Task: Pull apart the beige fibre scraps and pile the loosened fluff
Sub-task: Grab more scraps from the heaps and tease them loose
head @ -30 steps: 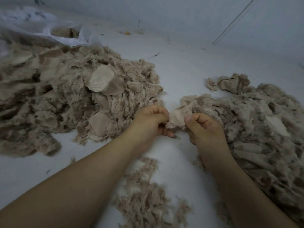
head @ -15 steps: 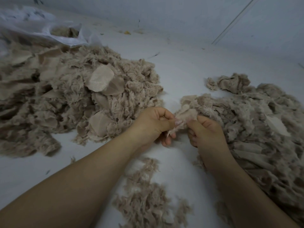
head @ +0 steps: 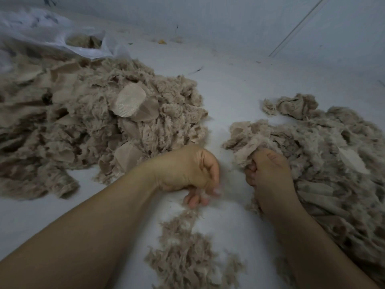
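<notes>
Scraps of beige fibre sat bunched in the right hand, whose fingers were curled tight around them at the near edge of the right heap. The left hand had its fingers curled too, pinching a tiny pale tuft just above the small fluff pile by the front edge of the white floor. That pile looked little. A much bigger heap lay at the left side, with flat cloth bits in it, below a clear bag in the far left corner. I think only a small part was done and most was left.
</notes>
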